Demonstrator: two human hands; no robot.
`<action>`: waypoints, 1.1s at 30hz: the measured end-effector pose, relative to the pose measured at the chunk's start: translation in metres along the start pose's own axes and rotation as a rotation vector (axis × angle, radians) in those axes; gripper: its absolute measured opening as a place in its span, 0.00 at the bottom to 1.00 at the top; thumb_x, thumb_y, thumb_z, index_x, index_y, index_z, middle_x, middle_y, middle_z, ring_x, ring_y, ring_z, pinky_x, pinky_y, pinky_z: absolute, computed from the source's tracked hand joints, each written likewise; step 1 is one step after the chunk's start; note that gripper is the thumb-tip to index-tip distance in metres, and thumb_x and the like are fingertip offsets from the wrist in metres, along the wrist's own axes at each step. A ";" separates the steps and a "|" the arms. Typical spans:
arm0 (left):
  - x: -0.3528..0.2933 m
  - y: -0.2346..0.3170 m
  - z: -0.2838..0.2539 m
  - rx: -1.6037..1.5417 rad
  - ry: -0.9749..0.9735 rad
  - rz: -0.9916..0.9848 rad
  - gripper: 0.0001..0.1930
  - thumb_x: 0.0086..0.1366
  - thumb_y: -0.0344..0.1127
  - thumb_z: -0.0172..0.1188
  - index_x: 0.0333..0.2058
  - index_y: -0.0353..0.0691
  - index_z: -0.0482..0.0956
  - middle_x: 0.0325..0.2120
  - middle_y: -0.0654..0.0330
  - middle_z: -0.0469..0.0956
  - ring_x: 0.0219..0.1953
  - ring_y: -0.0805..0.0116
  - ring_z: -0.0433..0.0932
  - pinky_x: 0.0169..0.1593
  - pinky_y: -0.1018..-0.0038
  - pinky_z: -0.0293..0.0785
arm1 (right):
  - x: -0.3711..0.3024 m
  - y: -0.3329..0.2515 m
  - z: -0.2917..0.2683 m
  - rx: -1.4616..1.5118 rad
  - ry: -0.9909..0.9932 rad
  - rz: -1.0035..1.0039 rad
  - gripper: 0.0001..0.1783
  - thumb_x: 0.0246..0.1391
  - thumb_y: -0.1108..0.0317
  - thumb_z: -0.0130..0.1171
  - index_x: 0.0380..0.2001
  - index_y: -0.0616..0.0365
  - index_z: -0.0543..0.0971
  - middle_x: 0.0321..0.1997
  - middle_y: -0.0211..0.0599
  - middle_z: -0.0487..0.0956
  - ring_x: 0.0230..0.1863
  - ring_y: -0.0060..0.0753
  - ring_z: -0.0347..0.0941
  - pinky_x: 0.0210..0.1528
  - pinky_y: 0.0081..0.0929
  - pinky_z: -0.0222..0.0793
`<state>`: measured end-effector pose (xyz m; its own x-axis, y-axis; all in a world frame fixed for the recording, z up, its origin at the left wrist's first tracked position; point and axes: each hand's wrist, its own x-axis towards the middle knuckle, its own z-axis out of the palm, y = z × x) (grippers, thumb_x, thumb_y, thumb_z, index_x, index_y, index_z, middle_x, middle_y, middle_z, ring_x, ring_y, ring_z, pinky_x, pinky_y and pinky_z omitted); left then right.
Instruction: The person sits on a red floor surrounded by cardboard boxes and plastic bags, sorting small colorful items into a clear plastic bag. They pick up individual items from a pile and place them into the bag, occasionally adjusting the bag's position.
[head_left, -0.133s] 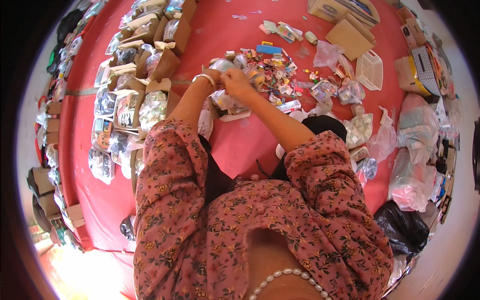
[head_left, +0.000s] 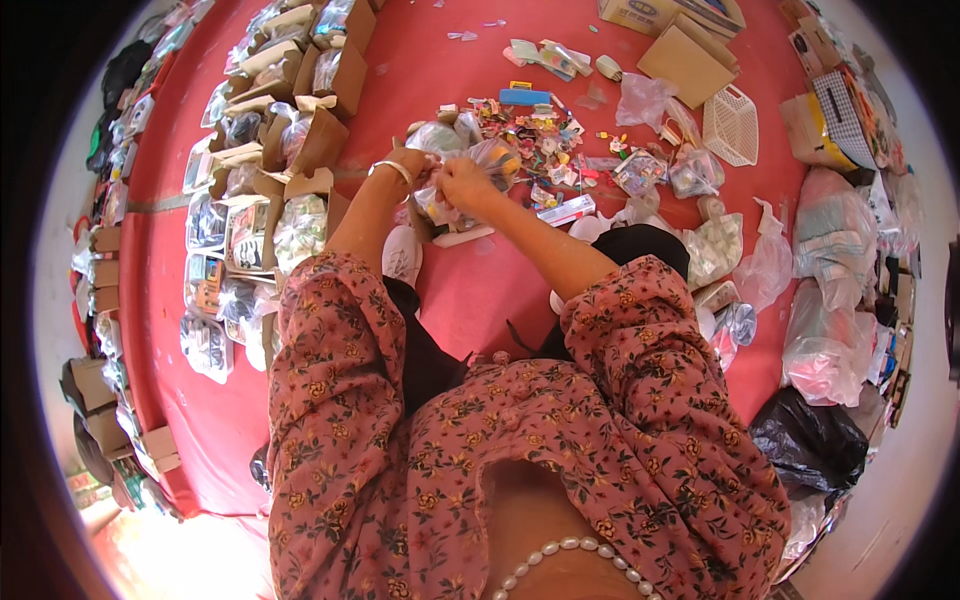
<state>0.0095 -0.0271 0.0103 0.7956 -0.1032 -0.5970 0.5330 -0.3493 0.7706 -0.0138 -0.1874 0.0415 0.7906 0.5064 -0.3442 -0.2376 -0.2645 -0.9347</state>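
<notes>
My left hand [head_left: 409, 161], with a white bangle at its wrist, and my right hand [head_left: 464, 184] work close together, fingers bent in a pinch. Something small and pale shows between the fingertips, too small to name. Right under and behind them are clear plastic bags [head_left: 437, 136] of mixed goods in an open cardboard box, whose sides are mostly hidden. A clear bag with orange and yellow items [head_left: 495, 160] lies against the far side of my right hand. Beyond it spreads a heap of small colourful trinkets [head_left: 550, 140].
On the left stand rows of cardboard boxes [head_left: 325, 135] and clear tubs packed with bagged goods. A white plastic basket [head_left: 731, 126] and a brown carton [head_left: 688, 62] are at far right. Large plastic bags [head_left: 828, 340] and a black bag [head_left: 812, 440] line the right side of the red floor.
The view has shifted slightly. My hands have drawn a little apart, and a pale bit now shows between their fingertips. A white shoe shows more fully beside my left forearm.
</notes>
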 end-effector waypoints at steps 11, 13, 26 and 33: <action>-0.002 0.026 0.027 -0.346 -0.013 -0.123 0.18 0.52 0.26 0.51 0.44 0.35 0.68 0.30 0.57 0.72 0.33 0.69 0.73 0.36 0.76 0.72 | -0.001 -0.035 -0.063 0.124 0.097 -0.003 0.10 0.48 0.67 0.51 0.17 0.60 0.71 0.15 0.31 0.72 0.14 0.17 0.65 0.15 0.15 0.59; -0.019 0.039 0.043 0.059 0.016 -0.031 0.19 0.50 0.25 0.53 0.43 0.37 0.68 0.30 0.58 0.71 0.33 0.69 0.73 0.38 0.75 0.72 | -0.007 -0.035 -0.067 0.126 0.134 0.058 0.10 0.48 0.67 0.51 0.17 0.60 0.71 0.15 0.30 0.72 0.14 0.16 0.65 0.14 0.14 0.59; -0.009 0.012 0.051 0.473 0.217 0.131 0.17 0.38 0.43 0.65 0.26 0.40 0.76 0.26 0.54 0.77 0.31 0.61 0.76 0.36 0.72 0.70 | 0.003 -0.017 -0.064 -0.042 0.184 0.120 0.12 0.46 0.68 0.50 0.22 0.69 0.74 0.17 0.41 0.74 0.13 0.26 0.68 0.17 0.22 0.65; 0.042 -0.039 0.041 0.570 0.350 0.475 0.17 0.40 0.40 0.62 0.31 0.41 0.75 0.29 0.55 0.76 0.32 0.61 0.75 0.37 0.72 0.70 | -0.004 -0.039 -0.039 -0.125 0.070 -0.128 0.11 0.44 0.68 0.51 0.17 0.67 0.73 0.15 0.38 0.73 0.14 0.25 0.67 0.16 0.21 0.63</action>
<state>0.0102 -0.0565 -0.0536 0.9937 -0.0955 -0.0592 -0.0363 -0.7711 0.6357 0.0139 -0.2108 0.0832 0.8484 0.4851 -0.2120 -0.0638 -0.3038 -0.9506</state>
